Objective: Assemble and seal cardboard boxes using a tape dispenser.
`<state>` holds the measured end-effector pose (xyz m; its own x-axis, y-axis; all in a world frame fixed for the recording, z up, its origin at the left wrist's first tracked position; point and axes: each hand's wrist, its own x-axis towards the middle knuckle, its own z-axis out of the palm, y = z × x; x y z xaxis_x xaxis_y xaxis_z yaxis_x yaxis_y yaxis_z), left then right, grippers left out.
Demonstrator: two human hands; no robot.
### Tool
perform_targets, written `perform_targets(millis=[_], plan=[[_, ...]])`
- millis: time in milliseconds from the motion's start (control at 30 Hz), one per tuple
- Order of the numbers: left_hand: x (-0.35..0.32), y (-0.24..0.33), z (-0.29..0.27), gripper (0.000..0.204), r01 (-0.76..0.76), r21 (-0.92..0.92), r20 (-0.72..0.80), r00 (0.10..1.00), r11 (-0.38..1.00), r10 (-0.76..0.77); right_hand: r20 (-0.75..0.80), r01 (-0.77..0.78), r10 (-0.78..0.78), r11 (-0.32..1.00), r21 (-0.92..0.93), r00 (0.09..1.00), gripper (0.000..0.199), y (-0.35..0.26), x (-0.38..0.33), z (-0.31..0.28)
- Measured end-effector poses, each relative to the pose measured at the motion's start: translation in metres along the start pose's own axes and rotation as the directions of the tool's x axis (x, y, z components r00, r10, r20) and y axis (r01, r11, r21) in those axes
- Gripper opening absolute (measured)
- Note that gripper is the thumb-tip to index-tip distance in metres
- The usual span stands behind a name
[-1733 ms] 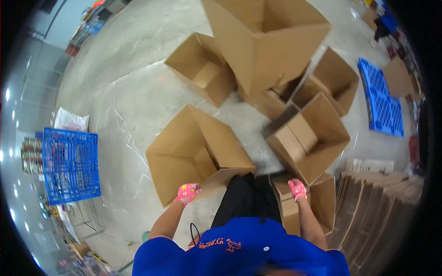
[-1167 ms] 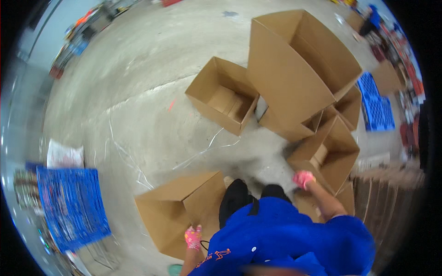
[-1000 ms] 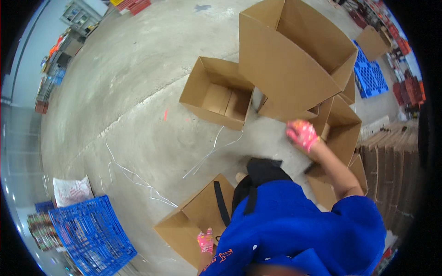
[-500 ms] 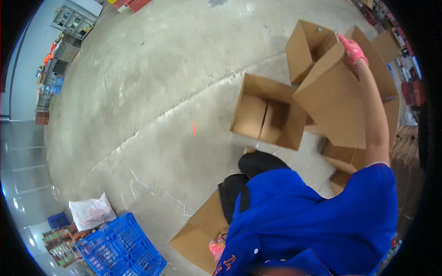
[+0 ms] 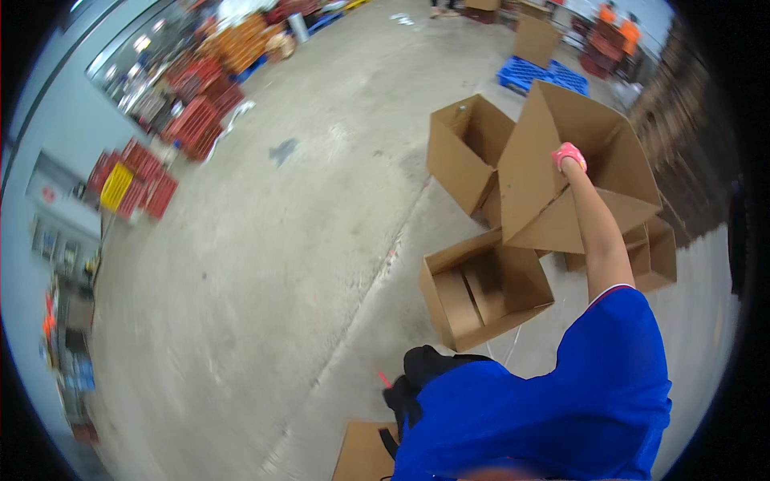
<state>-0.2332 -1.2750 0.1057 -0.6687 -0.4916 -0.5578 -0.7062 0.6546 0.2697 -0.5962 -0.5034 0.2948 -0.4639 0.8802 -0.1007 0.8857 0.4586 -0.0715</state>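
My right hand (image 5: 569,156), in a pink glove, is closed on the upper edge of a large open cardboard box (image 5: 533,164) in front of me to the right. This box is tilted and its inside faces up. Against its left side stands a tall open cardboard box (image 5: 461,164). Nearer to me is another open cardboard box (image 5: 457,301), with a seam across its bottom. My left hand is out of view. A flat brown cardboard panel (image 5: 362,455) shows at the lower edge beside my dark trouser leg.
More cardboard boxes (image 5: 659,255) lie behind the large one, on the right. Farther off is a blue pallet (image 5: 541,76) with cardboard on it. Stacked brown cardboard (image 5: 690,136) lines the right side. Red crates (image 5: 192,128) stand along the far left. People in orange (image 5: 630,36) are distant.
My view has swung toward the right and farther ahead. The large box has turned with my right hand on its edge. My left glove, seen before by the lower cardboard, has left the view.
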Motion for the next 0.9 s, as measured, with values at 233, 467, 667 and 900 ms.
perform_targets(millis=[233,467,667,900], plan=[[0.151,0.072,-0.085,0.047,-0.176,0.169,0.056,0.984,0.97,0.169,-0.117,-0.115,0.128,0.987,0.11,0.985,0.045,0.021,-0.046,-0.021],[0.265,0.202,-0.152,0.052,-0.267,0.29,0.102,0.963,0.919,0.248,0.15,-0.256,0.241,0.963,0.089,0.959,0.049,0.056,-0.033,-0.022],[0.33,0.323,-0.154,0.056,-0.304,0.293,0.133,0.952,0.906,0.276,0.178,-0.378,0.356,0.919,0.113,0.918,0.043,0.02,0.018,-0.029],[0.431,0.52,-0.177,0.043,-0.962,0.191,-0.069,-0.212,-0.196,0.975,0.116,-0.502,0.492,0.812,0.298,0.863,0.032,0.108,0.039,0.003]])
